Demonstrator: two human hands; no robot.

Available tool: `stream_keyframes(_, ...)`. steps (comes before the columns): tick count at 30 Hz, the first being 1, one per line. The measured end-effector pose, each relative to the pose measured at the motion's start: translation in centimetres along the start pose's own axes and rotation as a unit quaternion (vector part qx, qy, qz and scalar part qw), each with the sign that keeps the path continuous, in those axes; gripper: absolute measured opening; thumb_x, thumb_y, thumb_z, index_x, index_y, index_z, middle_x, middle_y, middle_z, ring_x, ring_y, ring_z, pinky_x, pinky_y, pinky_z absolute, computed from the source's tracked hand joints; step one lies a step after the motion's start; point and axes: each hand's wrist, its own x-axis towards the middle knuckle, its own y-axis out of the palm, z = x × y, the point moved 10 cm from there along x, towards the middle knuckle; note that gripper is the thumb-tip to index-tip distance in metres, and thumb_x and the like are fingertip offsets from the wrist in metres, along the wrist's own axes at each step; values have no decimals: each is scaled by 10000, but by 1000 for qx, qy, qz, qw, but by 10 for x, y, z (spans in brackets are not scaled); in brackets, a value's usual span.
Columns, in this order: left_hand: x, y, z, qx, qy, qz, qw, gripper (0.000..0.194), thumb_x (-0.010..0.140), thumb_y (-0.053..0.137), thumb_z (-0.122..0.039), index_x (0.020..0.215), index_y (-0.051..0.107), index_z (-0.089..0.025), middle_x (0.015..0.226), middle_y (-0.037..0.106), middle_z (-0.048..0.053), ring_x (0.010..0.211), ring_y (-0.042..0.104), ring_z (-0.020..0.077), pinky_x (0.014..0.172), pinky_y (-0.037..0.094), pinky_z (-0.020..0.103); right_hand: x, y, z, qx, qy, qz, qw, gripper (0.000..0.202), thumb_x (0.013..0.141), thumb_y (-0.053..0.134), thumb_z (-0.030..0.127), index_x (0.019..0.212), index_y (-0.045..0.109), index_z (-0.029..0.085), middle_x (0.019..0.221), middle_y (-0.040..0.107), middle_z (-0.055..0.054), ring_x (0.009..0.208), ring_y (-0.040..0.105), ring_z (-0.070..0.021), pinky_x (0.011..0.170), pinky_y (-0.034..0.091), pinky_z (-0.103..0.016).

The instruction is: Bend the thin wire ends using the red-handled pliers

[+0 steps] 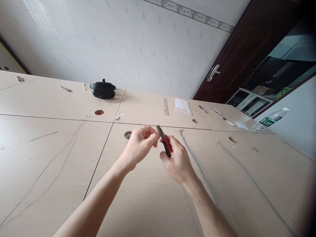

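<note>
My right hand (178, 160) is wrapped round the red and black handles of a pair of pliers (166, 143), whose dark metal jaws point up and to the left. Just left of the jaws, my left hand (143, 142) is closed in a pinch. Whatever lies between its fingertips is too small to make out. Both hands are over the light wooden table (145, 197), close together. Beside my right hand runs a bundle of thin grey wires (197, 161), with small metal ends at its far tip.
More thin wires lie at the left (66, 148) and right (247, 171). Farther back are a black device (103, 90) with a white cable, a clear ruler (166, 106), a plastic bag (183, 107), pens, and a bottle (271, 119). Round holes pierce the tabletop.
</note>
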Motion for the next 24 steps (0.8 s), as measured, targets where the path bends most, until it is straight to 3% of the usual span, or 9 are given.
stream_keyframes(3,0,-1,-1,-9,0,-1,1000,124,778,593,-273,687,561,-197,604,525,-36,503,275,92,521,228,277,1,-2,3,0,-19,-15,1000,234,718,486,151,940,520,214,916,609,-55,868,563,-226,791,467,-371)
stream_keyframes(6,1,-2,1,-9,1,2,1000,116,785,585,-263,692,569,-196,609,530,-36,508,269,91,526,230,280,1,0,1,-5,-14,-9,1000,265,718,487,149,976,515,206,968,613,-73,901,561,-240,829,465,-409)
stream_keyframes(18,2,-2,-7,74,52,0,996,142,817,550,-219,679,539,-187,619,543,-38,507,344,80,461,249,239,1,2,4,-34,-20,2,999,224,717,493,128,923,521,211,900,598,-53,863,534,-232,794,454,-393)
stream_keyframes(24,1,0,-10,94,63,0,994,108,810,540,-190,704,559,-174,626,573,-39,513,392,70,443,274,201,2,1,1,-45,-18,-6,999,135,715,480,138,822,488,221,752,552,-13,714,514,-197,660,416,-315)
